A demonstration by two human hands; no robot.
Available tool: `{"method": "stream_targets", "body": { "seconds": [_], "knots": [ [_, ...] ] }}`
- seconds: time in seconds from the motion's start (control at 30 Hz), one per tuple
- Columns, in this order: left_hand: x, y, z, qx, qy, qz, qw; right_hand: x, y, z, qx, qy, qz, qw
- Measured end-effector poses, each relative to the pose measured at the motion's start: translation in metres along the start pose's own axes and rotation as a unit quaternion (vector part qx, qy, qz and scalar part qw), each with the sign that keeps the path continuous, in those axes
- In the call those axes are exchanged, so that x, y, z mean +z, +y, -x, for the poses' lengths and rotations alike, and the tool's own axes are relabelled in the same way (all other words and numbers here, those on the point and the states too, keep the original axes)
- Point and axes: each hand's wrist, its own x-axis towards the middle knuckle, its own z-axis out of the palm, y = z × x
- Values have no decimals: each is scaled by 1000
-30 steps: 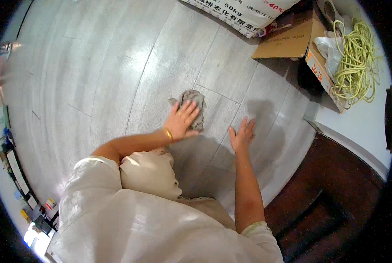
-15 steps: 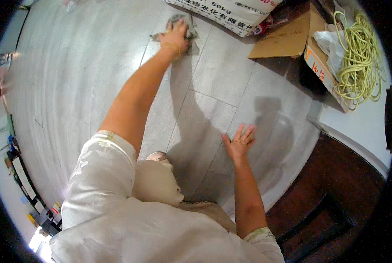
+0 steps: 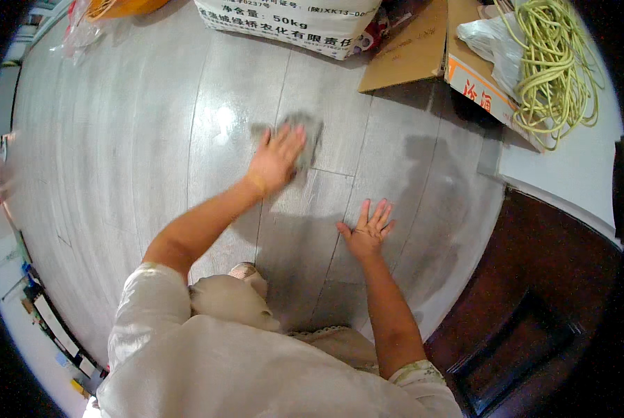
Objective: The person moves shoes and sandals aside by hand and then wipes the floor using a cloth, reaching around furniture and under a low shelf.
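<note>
A crumpled grey cloth lies on the floor, slightly blurred. My left hand presses on it from above with the fingers stretched out, and a thin yellowish band circles the wrist. Part of the cloth is hidden under the palm and fingers. To the right and nearer to me, my right hand rests on the floor, its fingers spread and nothing in it. Grey wood-look planks make up the floor, with a shiny patch to the left of the cloth.
A white printed sack stands at the far side. Right of it are an open cardboard box, a white plastic bag and a coil of yellow-green rope. A dark brown panelled door borders the right. An orange object is far left.
My left hand has drawn the cloth toward me from near the sack. The view has shifted too, bringing the orange object into sight. My right hand keeps its spread pose on the floor.
</note>
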Motion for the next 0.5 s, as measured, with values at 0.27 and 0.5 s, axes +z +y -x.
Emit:
{"method": "stream_targets", "body": {
  "seconds": [0.27,0.5],
  "knots": [
    [-15,-2,-140,-92,48,-85,991,-5,-7,-2,15,-17,9,1000],
    [8,27,-119,38,72,11,997,-13,-8,-3,33,-72,-13,997]
  ]
}}
